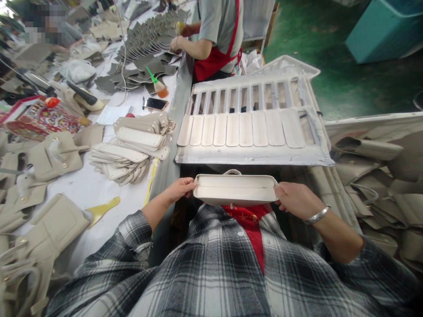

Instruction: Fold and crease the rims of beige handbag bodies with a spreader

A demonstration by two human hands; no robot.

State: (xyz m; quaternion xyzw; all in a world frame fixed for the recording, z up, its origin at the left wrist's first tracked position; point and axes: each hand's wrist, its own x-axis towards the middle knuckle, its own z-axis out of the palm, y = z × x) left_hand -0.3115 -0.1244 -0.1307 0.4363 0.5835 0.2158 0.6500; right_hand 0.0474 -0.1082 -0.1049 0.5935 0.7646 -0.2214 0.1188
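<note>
I hold a cream leather bag panel (235, 189) level in front of my chest, its flat oblong face turned up. My left hand (178, 188) grips its left end with fingers closed on the edge. My right hand (294, 199), with a silver bracelet on the wrist, pinches the right end. Just beyond the piece stands a white slatted rack (251, 152) with a row of several cream strips (239, 129) laid side by side on it.
A stack of cream oblong panels (132, 152) lies on the white table (89, 187) at my left, with cream bags (42, 237), a phone (156, 104) and a glue bottle (158, 86). A person in a red apron (216, 39) works beyond. More cream bags (380, 185) pile at my right.
</note>
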